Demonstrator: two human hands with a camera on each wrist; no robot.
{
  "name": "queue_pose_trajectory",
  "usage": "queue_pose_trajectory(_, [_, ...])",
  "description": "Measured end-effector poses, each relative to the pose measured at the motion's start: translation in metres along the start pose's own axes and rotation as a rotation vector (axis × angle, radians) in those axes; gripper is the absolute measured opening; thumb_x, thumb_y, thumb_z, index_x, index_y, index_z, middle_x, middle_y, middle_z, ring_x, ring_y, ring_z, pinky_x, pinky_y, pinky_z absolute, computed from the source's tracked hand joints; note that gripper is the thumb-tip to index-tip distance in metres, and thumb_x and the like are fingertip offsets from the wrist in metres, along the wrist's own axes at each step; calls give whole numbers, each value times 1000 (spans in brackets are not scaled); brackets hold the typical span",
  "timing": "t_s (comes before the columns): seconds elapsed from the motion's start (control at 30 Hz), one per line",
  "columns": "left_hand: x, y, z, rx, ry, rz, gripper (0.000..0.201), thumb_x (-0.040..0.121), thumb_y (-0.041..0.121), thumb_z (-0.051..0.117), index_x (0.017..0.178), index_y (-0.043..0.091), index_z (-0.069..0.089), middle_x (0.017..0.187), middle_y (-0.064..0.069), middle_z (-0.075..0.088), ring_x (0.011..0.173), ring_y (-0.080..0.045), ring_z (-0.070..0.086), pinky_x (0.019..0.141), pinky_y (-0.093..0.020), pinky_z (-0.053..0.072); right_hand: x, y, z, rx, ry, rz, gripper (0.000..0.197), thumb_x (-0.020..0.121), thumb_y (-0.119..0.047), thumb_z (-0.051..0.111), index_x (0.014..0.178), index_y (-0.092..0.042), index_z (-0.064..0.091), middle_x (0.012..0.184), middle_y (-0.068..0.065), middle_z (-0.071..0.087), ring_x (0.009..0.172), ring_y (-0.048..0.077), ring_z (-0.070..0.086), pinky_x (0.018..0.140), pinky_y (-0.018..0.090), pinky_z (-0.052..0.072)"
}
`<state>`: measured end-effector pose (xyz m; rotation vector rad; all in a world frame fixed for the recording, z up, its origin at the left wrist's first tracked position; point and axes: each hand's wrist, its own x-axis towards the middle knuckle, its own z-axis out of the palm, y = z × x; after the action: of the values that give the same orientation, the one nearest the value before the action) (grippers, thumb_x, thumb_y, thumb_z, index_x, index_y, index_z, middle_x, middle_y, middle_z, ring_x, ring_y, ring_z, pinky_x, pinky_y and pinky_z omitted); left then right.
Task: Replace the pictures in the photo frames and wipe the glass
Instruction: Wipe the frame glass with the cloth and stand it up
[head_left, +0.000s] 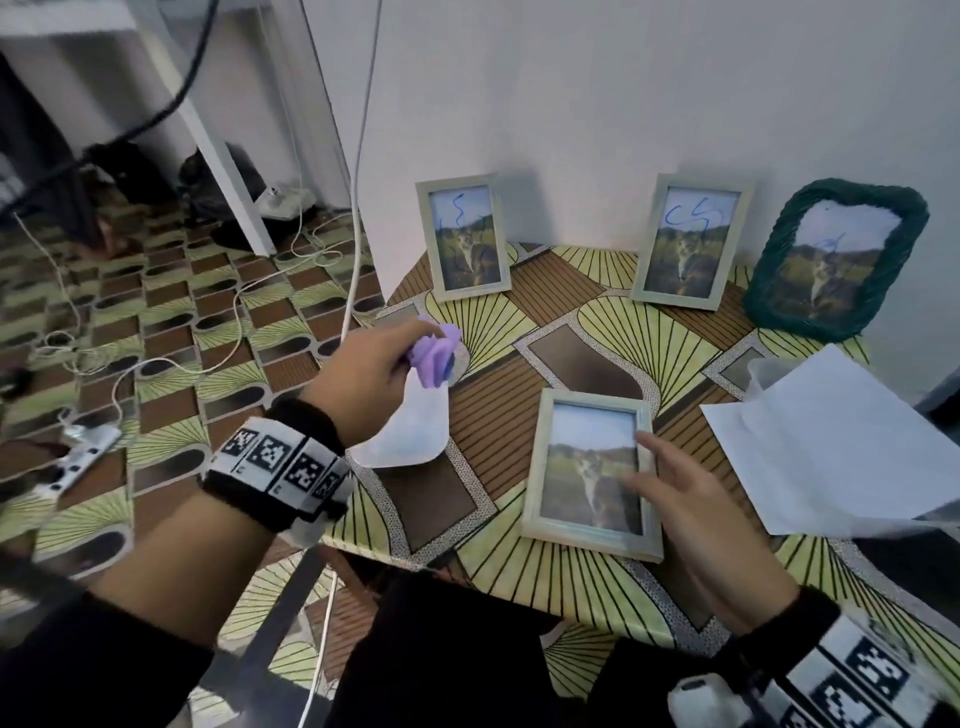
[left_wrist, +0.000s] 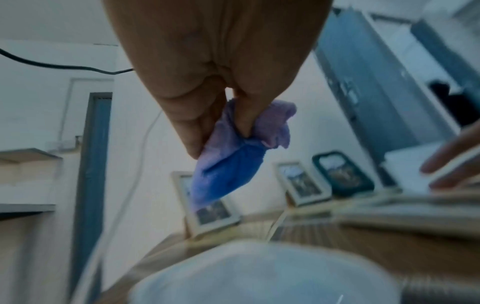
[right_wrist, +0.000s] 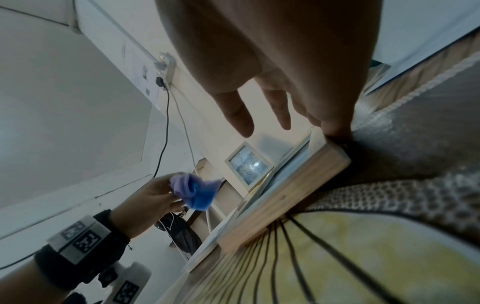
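Note:
A pale frame (head_left: 592, 473) with a cat picture lies flat on the table near its front edge. My right hand (head_left: 675, 483) rests on the frame's right side with straight fingers (right_wrist: 280, 111); its wooden side (right_wrist: 285, 197) shows in the right wrist view. My left hand (head_left: 374, 369) hovers over the table's left edge and pinches a crumpled purple-blue cloth (head_left: 434, 353), seen bunched between thumb and fingers (left_wrist: 233, 152). Two pale frames (head_left: 465, 239) (head_left: 688, 241) and a dark green woven frame (head_left: 836, 260) stand against the wall, blue scribbles on their glass.
A white sheet of paper (head_left: 831, 441) lies at the table's right, with another white piece (head_left: 410, 431) under my left hand. The patterned tablecloth (head_left: 566, 597) ends at the front edge. Cables and a power strip (head_left: 83, 452) lie on the floor to the left.

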<state>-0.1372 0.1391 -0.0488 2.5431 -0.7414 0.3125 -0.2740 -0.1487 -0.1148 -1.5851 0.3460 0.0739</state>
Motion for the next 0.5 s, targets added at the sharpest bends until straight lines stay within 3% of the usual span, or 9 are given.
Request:
queue_pose_trajectory(0.07, [-5,-22,-1,96,-125,-14,43,95,-3,50,132,16,60,135,-6,60,126,-22,54,106,-33,41,-1,-3,2,-159,-12,-11,56,92,-25,62,143,-40,44,155,-7,38,138,10,41,115,40,35])
queue_pose_trajectory(0.13, [-15,-36,5,156,-301,-34,49,96,-4,48,141,15,52,150,-6,45,142,-19,37,118,-29,26,-2,-5,3,-261,-25,-30,61,91,-29,63,146,-40,40,161,-9,23,144,9,26,119,38,24])
queue_pose_trajectory(0.2, [-25,-43,11,208,-514,-54,58,96,0,44,152,15,33,161,-8,20,149,-17,18,119,-20,13,-3,-5,4,-276,-34,-45,61,90,-30,65,146,-40,40,162,-11,19,140,4,27,113,31,26])
queue_pose_trajectory(0.27, [-32,-46,16,243,-670,-61,66,98,6,38,156,13,8,163,-10,-6,150,-14,-5,119,-18,0,-3,-3,3,-290,-26,-50,60,89,-33,67,143,-42,44,162,-12,20,142,5,27,113,31,26])
queue_pose_trajectory(0.33, [-35,-45,16,239,-728,-49,64,103,13,32,154,8,-6,161,-11,-17,144,-10,-20,109,-10,-16,-1,-1,0,-293,1,-45,58,88,-35,68,141,-43,46,160,-13,25,144,7,27,115,32,25])
queue_pose_trajectory(0.43, [-35,-35,11,247,-752,-88,63,105,21,29,153,7,-9,161,-10,-18,146,-10,-19,109,-12,-14,3,3,-3,-202,21,-24,51,89,-30,67,137,-41,51,151,-11,43,137,10,42,116,40,32])
queue_pose_trajectory(0.5, [-34,-23,5,226,-717,-110,64,105,28,31,155,9,-4,163,-7,-11,149,-10,-11,112,-15,-8,6,4,-6,-161,39,-34,48,91,-23,65,135,-37,53,140,-13,54,125,-1,52,105,32,43])
